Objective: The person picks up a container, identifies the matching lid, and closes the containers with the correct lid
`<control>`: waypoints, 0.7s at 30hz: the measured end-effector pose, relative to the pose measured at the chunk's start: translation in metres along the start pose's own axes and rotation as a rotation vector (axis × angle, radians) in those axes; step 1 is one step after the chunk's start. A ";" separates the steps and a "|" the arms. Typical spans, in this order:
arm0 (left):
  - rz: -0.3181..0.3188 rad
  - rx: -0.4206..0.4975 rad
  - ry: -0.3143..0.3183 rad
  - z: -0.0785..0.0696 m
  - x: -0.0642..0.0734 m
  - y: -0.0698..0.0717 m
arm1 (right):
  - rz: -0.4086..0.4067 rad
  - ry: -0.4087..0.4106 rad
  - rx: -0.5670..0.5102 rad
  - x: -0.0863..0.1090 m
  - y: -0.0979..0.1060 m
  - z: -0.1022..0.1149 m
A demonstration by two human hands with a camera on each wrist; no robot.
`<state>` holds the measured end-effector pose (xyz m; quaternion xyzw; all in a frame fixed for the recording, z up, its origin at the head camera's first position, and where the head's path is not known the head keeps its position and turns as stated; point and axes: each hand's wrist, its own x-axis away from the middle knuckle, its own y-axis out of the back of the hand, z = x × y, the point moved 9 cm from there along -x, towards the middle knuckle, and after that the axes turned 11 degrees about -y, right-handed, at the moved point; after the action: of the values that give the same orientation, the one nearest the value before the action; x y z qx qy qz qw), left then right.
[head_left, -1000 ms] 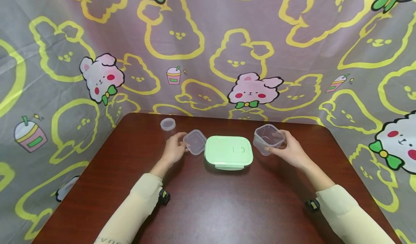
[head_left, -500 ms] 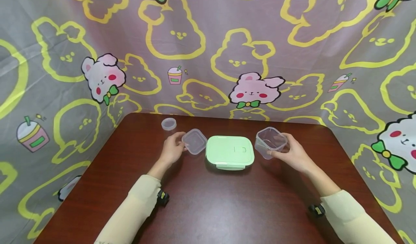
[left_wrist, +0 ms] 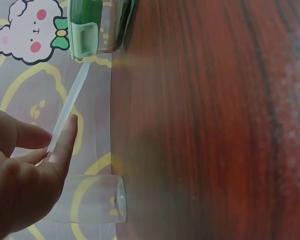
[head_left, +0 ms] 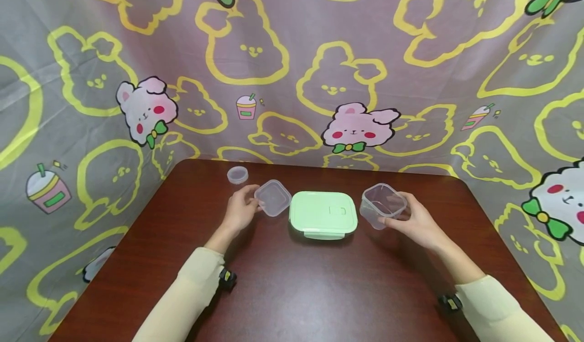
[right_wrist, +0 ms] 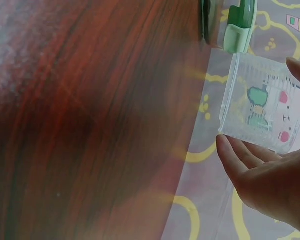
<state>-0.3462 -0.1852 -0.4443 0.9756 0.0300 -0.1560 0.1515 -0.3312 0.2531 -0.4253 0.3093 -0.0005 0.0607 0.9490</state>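
My left hand (head_left: 239, 210) pinches the edge of a square translucent plastic lid (head_left: 272, 198). In the left wrist view that lid (left_wrist: 70, 106) appears edge-on between thumb and fingers, raised off the table. A clear square food container (head_left: 376, 214) without a lid is gripped at its right side by my right hand (head_left: 417, 225), its mouth facing the head camera. The right wrist view shows the container (right_wrist: 262, 102) between the thumb and several fingers. Between the two hands stands a lunch box (head_left: 323, 212) with a pale green lid and clip.
A clear round jar (head_left: 238, 175) with a translucent lid stands behind my left hand, partly hidden by it. The dark wooden table (head_left: 315, 291) ends at a patterned cloth (head_left: 274, 78) that hangs at the back and both sides.
My right hand has moved slightly right and nearer to me with the container, away from the lunch box. My left hand, still pinching the lid, has barely shifted.
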 end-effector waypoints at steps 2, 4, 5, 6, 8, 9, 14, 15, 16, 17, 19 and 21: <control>-0.004 0.004 -0.005 -0.002 0.000 0.000 | 0.004 -0.003 -0.007 0.001 -0.001 -0.001; -0.009 0.007 -0.017 -0.003 -0.001 0.001 | 0.007 -0.007 -0.008 0.003 -0.002 -0.001; -0.012 0.007 -0.023 -0.004 -0.002 0.001 | 0.008 -0.010 -0.009 0.004 -0.002 -0.002; -0.013 0.011 -0.028 -0.005 -0.003 0.001 | 0.011 -0.014 -0.014 0.004 -0.003 -0.002; -0.014 0.015 -0.036 -0.005 -0.004 0.000 | 0.018 -0.021 -0.023 0.006 -0.004 -0.002; -0.015 0.016 -0.036 -0.006 -0.005 0.000 | 0.021 -0.024 -0.027 0.007 -0.004 -0.002; -0.019 0.026 -0.029 -0.008 -0.005 -0.001 | 0.032 -0.010 -0.040 0.011 -0.005 0.002; -0.020 0.028 -0.029 -0.008 -0.005 -0.001 | 0.034 -0.008 -0.042 0.011 -0.006 0.002; -0.020 0.029 -0.030 -0.009 -0.005 -0.001 | 0.037 -0.005 -0.044 0.011 -0.006 0.002; -0.020 0.030 -0.031 -0.010 -0.006 -0.001 | 0.039 -0.005 -0.046 0.011 -0.007 0.002; -0.020 0.034 -0.034 -0.012 -0.006 -0.001 | 0.045 -0.004 -0.057 0.011 -0.008 0.001; -0.023 0.031 -0.039 -0.013 -0.006 0.000 | 0.051 -0.004 -0.067 0.012 -0.010 0.001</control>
<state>-0.3485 -0.1809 -0.4304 0.9742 0.0356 -0.1773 0.1354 -0.3185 0.2463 -0.4298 0.2773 -0.0122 0.0845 0.9570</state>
